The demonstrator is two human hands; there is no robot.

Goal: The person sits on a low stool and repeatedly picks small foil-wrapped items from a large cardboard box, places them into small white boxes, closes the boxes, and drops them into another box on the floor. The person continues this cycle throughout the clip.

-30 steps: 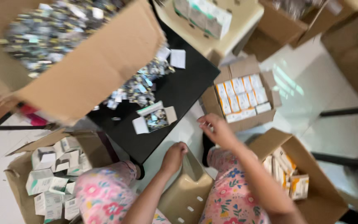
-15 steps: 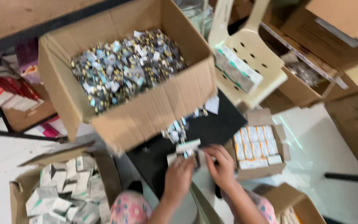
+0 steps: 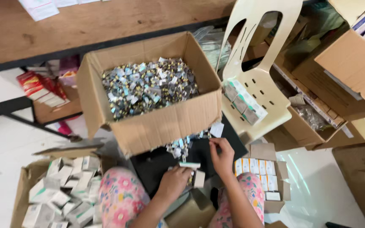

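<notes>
At lower centre, the left hand [image 3: 173, 182] grasps a small open white carton [image 3: 193, 173]; the right hand [image 3: 222, 157] pinches silvery sachets [image 3: 181, 145] on a black tabletop [image 3: 157, 162].

A single head-worn camera looks steeply down from above the seated person, so the knees and both hands [image 3: 199, 169] sit at the bottom centre of the frame, fairly near the lens. The view faces forward and down over a black worktop [image 3: 157, 162] to an open carton [image 3: 148, 90] at centre, with a wooden worktop [image 3: 106, 21] across the top edge and a chair [image 3: 258, 63] at upper right.
</notes>
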